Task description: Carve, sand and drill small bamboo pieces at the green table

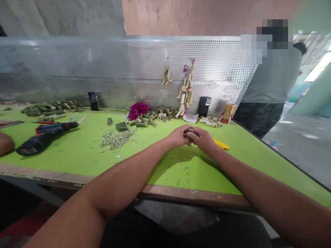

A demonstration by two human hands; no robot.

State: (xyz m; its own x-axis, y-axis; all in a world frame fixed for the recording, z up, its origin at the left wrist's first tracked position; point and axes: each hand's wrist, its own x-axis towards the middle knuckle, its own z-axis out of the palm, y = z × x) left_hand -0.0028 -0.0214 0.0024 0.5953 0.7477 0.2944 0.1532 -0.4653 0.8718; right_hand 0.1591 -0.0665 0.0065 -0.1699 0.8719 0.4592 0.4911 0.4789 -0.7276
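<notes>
Over the green table (160, 172), my left hand (179, 136) and my right hand (203, 138) meet, fingers curled together. Between them is a small dark object (188, 132), mostly hidden by the fingers; I cannot make out what it is. Both hands are closed around it. A yellow object (221, 144) lies on the table just beyond my right wrist. Below the hands, small scraps (186, 168) are scattered on the green surface. Left of my left forearm sits a pile of thin slivers (117, 138), with short green bamboo pieces (122, 126) behind it.
A cordless drill (43, 136) lies left. Along the back are magenta string (139, 110), bamboo piles (51, 107), two phones (93, 101) (204, 106) and a drink carton (228, 113). Bamboo figures (186, 88) hang on the mesh panel (144, 62). A person (271, 79) stands right.
</notes>
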